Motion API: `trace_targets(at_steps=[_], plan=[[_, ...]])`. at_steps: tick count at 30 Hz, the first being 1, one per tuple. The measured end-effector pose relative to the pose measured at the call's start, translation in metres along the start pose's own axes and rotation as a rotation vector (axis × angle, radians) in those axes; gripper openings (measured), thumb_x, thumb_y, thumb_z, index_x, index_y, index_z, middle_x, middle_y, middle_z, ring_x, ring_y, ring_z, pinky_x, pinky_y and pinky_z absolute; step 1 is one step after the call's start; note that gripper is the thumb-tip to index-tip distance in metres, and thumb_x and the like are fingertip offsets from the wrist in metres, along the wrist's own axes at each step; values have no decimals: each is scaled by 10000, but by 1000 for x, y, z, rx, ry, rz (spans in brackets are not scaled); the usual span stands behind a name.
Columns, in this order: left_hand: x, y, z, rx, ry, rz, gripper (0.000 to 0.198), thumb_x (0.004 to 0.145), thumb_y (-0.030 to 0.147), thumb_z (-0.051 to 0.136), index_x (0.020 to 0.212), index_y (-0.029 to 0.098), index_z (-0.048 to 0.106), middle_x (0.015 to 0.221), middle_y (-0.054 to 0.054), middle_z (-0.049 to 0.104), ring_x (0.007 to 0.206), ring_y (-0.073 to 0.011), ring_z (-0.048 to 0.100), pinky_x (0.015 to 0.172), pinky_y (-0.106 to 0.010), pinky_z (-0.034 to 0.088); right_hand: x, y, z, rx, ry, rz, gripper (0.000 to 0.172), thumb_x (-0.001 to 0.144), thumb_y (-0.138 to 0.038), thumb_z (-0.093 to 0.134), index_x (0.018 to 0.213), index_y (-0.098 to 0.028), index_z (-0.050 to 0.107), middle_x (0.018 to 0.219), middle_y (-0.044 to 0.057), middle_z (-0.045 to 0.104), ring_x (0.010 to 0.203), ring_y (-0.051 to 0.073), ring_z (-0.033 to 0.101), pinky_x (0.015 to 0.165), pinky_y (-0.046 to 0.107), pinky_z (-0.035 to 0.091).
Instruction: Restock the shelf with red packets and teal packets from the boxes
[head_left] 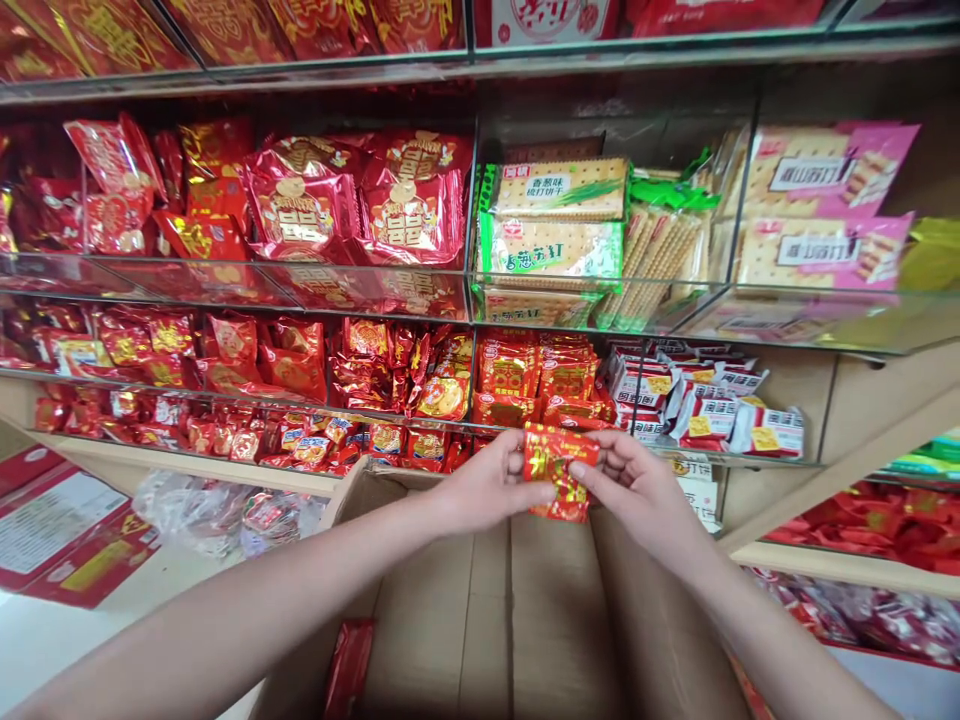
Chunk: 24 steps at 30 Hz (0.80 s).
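Between my two hands is a small red and gold snack packet (556, 470), held up above an open cardboard box (487, 620). My left hand (487, 485) pinches its left edge, thumb across the front. On the other side my right hand (634, 485) grips the right edge, its thumb pressed on the printed face. Behind the packet stand similar red and gold packets (510, 375) in a clear shelf bin. Inside the box, a red packet (349, 665) lies against the left wall.
Clear-fronted shelves (360, 285) of wrapped snacks fill the background. Green-edged cracker packs (551, 245) and pink cracker packs (825, 250) sit on the middle shelf, white and red packets (705, 415) below. Plastic bags (202, 510) and a red carton (67, 530) are on the floor at left.
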<state>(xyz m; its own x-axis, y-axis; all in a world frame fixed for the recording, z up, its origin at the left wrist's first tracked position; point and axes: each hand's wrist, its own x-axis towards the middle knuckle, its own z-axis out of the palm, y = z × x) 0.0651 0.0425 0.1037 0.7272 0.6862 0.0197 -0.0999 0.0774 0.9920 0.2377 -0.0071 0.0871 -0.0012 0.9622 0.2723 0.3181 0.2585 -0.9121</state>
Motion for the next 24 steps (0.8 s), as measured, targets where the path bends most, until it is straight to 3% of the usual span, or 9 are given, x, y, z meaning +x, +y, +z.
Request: trace_targets(at_steps=[3,6,9,14,17,21,24], plan=[[-10,-6,-12,118,25,-10,340,701,200,609,993,147,443,925,-64,608,830,-132,581,756,-291,456,-6,6,-7,-275,26,-53,245,782,-368,495,965,-207,519,746,27,607,614,147,572,550,287,487],[-10,3,-34,352,210,57,343,711,227,584,1025,152,468,876,-37,610,797,-123,574,740,-281,458,3,11,-22,-645,204,-265,258,781,-327,499,999,-191,522,885,80,589,737,187,575,663,346,477],[-7,16,-52,526,365,85,398,691,260,595,1060,152,491,841,-20,613,822,-131,564,771,-298,452,24,19,-32,-871,214,-377,232,794,-254,462,1006,-181,522,979,103,569,874,224,558,730,370,459],[-5,22,-61,566,351,71,420,698,286,577,1086,143,504,932,-43,625,845,-136,568,791,-305,449,64,23,-36,-1064,175,-276,176,788,-174,431,912,-158,555,905,101,590,843,218,569,691,330,449],[-4,24,-61,583,353,87,407,695,286,578,1071,142,520,861,-29,632,780,-128,574,716,-270,462,80,15,-38,-1137,65,-224,136,768,-141,447,800,-159,578,845,89,605,780,198,583,670,297,432],[-3,35,-66,620,387,133,424,707,252,559,1107,141,470,757,-7,608,652,-100,558,602,-234,453,85,7,-42,-1148,-68,-160,74,720,-165,528,775,-170,577,757,59,627,696,191,588,620,281,420],[1,43,-70,565,397,177,395,710,203,540,1085,138,432,816,-25,610,651,-84,561,601,-220,453,80,7,-45,-1056,-47,-170,171,706,-176,557,876,-167,559,804,54,630,697,178,587,613,275,430]])
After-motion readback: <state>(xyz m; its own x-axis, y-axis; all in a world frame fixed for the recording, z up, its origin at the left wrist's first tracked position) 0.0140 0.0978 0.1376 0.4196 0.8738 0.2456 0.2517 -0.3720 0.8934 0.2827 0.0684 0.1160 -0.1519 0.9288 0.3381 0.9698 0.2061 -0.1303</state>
